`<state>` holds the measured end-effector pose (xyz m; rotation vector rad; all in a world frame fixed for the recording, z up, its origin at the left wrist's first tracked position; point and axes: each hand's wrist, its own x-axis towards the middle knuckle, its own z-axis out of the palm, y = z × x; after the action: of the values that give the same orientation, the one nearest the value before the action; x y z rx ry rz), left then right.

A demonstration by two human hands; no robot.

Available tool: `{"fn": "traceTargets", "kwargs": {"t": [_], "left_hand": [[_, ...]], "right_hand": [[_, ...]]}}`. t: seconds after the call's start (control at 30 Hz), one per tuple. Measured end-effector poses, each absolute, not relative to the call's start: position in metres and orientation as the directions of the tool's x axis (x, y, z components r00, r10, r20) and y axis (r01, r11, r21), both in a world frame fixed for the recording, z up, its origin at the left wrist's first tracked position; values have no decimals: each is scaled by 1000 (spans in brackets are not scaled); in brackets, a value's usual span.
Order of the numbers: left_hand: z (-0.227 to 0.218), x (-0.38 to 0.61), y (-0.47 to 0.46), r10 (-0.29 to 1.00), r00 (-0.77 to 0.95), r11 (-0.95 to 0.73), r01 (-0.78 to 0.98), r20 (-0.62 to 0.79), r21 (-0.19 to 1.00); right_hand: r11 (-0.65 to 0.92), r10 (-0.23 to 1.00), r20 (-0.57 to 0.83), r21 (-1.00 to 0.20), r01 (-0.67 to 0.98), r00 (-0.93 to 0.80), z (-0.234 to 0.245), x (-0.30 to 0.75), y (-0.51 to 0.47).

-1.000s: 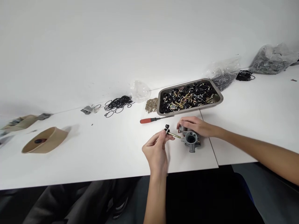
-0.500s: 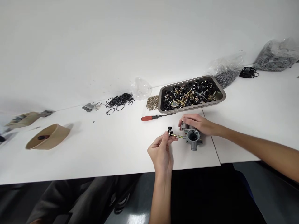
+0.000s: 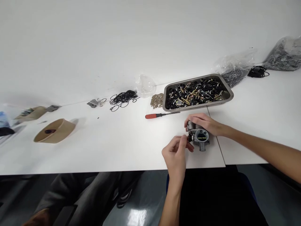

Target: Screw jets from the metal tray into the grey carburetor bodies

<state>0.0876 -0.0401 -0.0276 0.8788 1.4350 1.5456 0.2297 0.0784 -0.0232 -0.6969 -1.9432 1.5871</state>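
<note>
A grey metal carburetor (image 3: 202, 146) stands on the white table near its front edge, its round bore facing up. My right hand (image 3: 204, 123) is closed around its far side and steadies it. At the carburetor's left side, my left hand (image 3: 176, 150) pinches the black end (image 3: 190, 138) of a brass shaft. The shaft sits in the carburetor's side, and its brass part (image 3: 201, 138) shows across the bore. My left fingertips partly cover the black end.
Behind the hands are a red-handled screwdriver (image 3: 150, 116) and a metal tray (image 3: 229, 96) of black-ended brass shafts. Small brass pieces (image 3: 157, 100), black rubber rings (image 3: 123, 98) and plastic bags (image 3: 235, 73) line the wall. A cardboard bowl (image 3: 63, 130) stands left; another person's legs (image 3: 89, 197) show below.
My left hand has moved right, pushing the brass shaft into the carburetor's side until its black end meets the body. My right hand still holds the carburetor. The view has shifted slightly.
</note>
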Motion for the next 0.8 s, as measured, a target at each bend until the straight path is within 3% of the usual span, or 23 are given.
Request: {"fn": "traceTargets", "kwargs": {"t": [0.17, 0.57, 0.7, 0.8], "left_hand": [[-30, 71, -40, 948, -278, 107, -175, -153, 979], [-15, 56, -36, 964, -215, 156, -32, -159, 987], [-16, 52, -38, 974, -185, 118, -96, -134, 988], [-18, 54, -39, 954, -265, 91, -181, -138, 979]], "right_hand": [[186, 651, 85, -981, 50, -755, -24, 230, 79], [226, 641, 99, -972, 63, -761, -24, 229, 79], [236, 642, 117, -971, 50, -757, -24, 227, 78], [233, 638, 119, -971, 44, -760, -22, 227, 77]]}}
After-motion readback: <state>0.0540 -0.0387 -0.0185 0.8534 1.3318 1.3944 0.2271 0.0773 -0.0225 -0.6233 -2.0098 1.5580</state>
